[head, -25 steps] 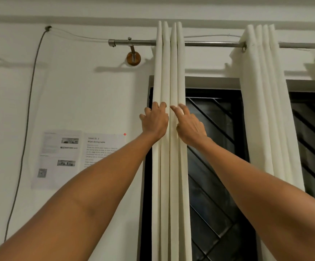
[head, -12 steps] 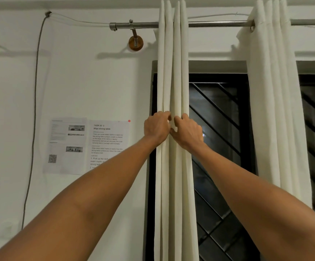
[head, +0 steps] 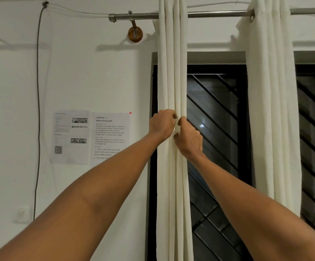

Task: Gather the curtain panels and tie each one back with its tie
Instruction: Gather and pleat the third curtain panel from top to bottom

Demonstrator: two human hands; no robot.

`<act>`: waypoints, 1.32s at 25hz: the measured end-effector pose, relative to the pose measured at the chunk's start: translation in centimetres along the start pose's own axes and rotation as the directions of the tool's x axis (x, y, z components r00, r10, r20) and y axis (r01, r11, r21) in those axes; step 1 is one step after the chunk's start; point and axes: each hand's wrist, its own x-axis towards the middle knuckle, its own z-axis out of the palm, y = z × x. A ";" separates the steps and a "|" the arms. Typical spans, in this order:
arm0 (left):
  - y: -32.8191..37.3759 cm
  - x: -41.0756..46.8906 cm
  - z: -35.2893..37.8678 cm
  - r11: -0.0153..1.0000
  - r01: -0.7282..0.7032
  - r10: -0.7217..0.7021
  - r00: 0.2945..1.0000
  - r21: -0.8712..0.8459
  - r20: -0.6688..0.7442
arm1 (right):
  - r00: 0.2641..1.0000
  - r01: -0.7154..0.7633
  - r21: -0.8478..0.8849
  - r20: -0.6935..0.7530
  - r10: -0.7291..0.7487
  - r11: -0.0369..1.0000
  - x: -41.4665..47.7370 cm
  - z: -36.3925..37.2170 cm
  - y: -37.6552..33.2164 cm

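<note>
Cream curtain panel (head: 171, 72): our left hand (head: 161, 123) and right hand (head: 187, 138), flat earlier, now clutch its pleats; gathering begun, untied.

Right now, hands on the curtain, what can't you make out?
Head view only:
- Ties: none in view.
- Held panel: hem cut off by bottom edge.
- Left hand and right hand fingertips: buried in the folds.
- Other panel: top cut off by top edge.
- Wall sheets: print too small.

Printed sheets (head: 109, 136), dark cable (head: 38, 110), barred window (head: 215, 102).
</note>
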 end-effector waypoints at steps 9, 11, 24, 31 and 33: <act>-0.5 -4.0 1.5 0.997 0.044 -0.045 0.999 0.057 0.012 | 0.984 -0.157 0.293 -0.035 0.174 0.943 -5.3 -0.7 0.5; -0.5 -4.7 1.9 0.993 0.117 -0.117 0.993 0.021 0.001 | 0.970 -0.238 0.281 0.017 0.243 0.930 -5.9 -0.2 0.9; -2.7 -7.8 3.9 0.950 0.313 -0.310 0.945 -0.011 0.106 | 0.910 -0.386 0.259 0.263 0.320 0.885 -7.8 2.5 2.4; -2.7 -9.2 4.7 0.950 0.288 -0.277 0.956 -0.121 0.101 | 0.908 -0.347 0.226 0.322 0.267 0.910 -7.8 3.5 1.6; -3.1 -9.2 4.7 0.952 0.285 -0.273 0.955 -0.111 0.113 | 0.902 -0.354 0.210 0.334 0.274 0.911 -7.8 3.6 1.5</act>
